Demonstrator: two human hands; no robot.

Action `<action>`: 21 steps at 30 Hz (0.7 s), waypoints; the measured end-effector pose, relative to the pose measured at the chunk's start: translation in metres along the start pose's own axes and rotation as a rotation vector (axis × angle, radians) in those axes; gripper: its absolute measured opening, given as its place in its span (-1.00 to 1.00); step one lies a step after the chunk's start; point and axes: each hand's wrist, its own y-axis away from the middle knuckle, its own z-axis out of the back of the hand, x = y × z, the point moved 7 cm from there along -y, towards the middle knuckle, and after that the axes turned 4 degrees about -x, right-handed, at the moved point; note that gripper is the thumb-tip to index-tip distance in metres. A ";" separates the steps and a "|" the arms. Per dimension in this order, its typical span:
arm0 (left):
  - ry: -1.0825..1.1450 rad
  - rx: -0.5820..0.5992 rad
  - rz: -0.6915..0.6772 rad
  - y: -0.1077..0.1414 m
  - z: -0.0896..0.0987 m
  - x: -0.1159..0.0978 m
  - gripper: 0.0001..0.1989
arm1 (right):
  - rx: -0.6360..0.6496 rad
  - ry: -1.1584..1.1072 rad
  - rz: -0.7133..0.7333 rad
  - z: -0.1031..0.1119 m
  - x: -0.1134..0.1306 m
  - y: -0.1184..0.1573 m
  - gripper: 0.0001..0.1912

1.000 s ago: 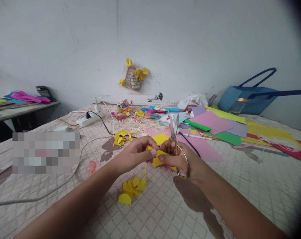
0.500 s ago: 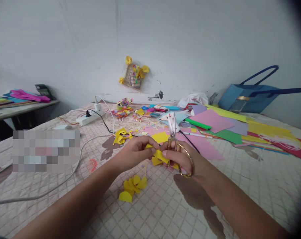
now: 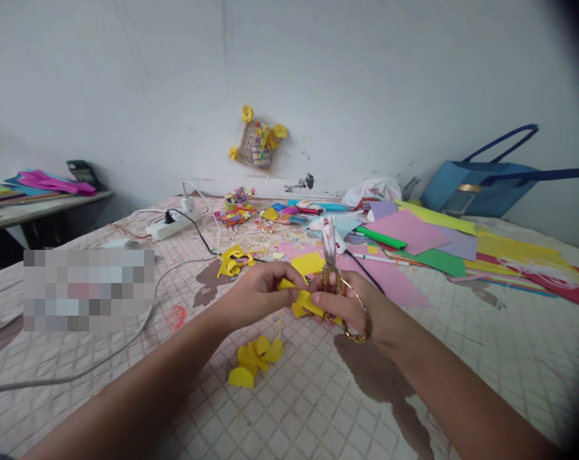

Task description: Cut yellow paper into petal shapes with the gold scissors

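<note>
Between both hands stretches a strip of yellow paper (image 3: 310,303), pinched at its left part by my left hand (image 3: 265,291). My right hand (image 3: 349,303) grips the same paper between thumb and fingers. Gold-handled scissors (image 3: 330,255) also hang in that hand, blades pointing up and slightly parted. Below my left hand lies a small pile of cut yellow paper petals (image 3: 258,355). Behind the hands rests a flat yellow paper piece (image 3: 308,263). Cut yellow scraps (image 3: 232,262) lie to the left.
A glue gun (image 3: 339,243) with a black cord sits behind the scissors. Coloured paper sheets (image 3: 408,230) spread to the right, before a blue bag (image 3: 481,188). At left are a power strip (image 3: 174,227) and a grey cable (image 3: 155,300). A decorated frame (image 3: 258,147) hangs on the wall.
Both hands stay nearly in place on the yellow paper, which now lies a little flatter between them. The scissors have tilted slightly to the left.
</note>
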 end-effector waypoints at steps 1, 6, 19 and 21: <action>-0.001 0.001 -0.001 0.000 0.000 0.000 -0.91 | -0.001 0.014 0.000 0.000 0.000 0.000 -0.92; 0.009 0.016 -0.012 0.000 0.000 0.001 -0.91 | 0.000 0.050 0.005 0.000 0.002 0.000 -0.94; -0.084 0.073 0.010 0.003 -0.004 -0.006 -0.75 | -0.051 0.236 -0.001 -0.001 0.014 0.005 -0.92; -0.170 0.088 0.015 0.002 -0.005 -0.004 -0.66 | -0.033 0.253 0.026 0.000 0.011 0.005 -0.91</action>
